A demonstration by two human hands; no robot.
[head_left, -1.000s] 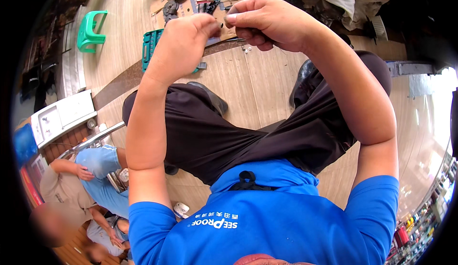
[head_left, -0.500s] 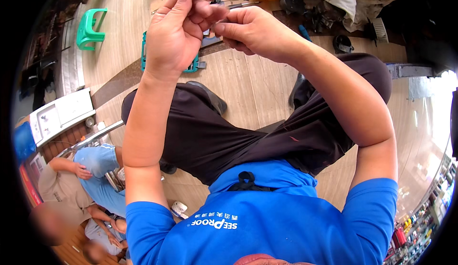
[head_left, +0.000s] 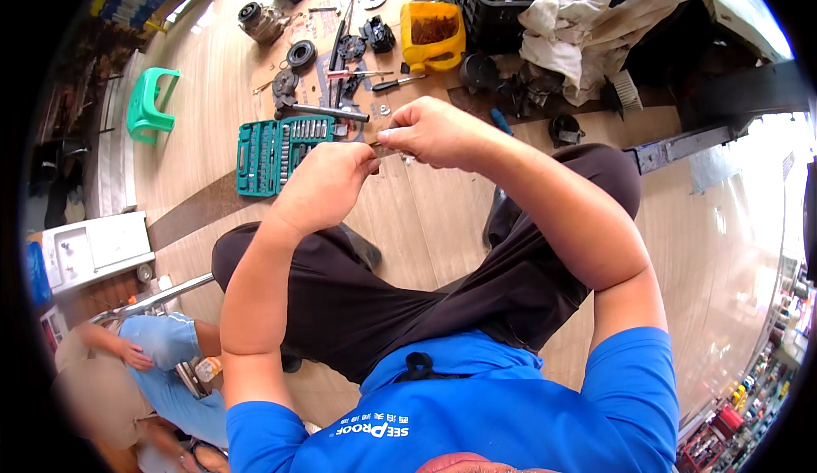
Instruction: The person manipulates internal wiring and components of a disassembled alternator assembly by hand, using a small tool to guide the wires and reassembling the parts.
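Above my knees my two hands meet, fingertips almost touching. My left hand [head_left: 323, 182] is closed in a pinch with its back up. My right hand [head_left: 438, 135] is closed too, thumb against the bent forefinger. A short, thin, dark piece [head_left: 376, 144] shows between the fingertips, too small to name. Just beyond my left hand lies a teal case of sockets [head_left: 258, 162], opened out on the floor. A dark metal bar [head_left: 332, 113] lies behind the case. Past my right hand is a black-handled screwdriver [head_left: 398, 83].
Farther off are a black ring-shaped part [head_left: 300, 54], a cut-open yellow container [head_left: 411, 58], a black crate [head_left: 466, 1] and a stained white cloth [head_left: 570, 39]. A green stool [head_left: 151, 114] stands at left. Another person's blue shorts [head_left: 166, 345] show at lower left.
Both hands have come down nearer my body. My left hand has turned from palm showing to back showing. The view has tilted farther out, bringing more floor parts and the crate into sight.
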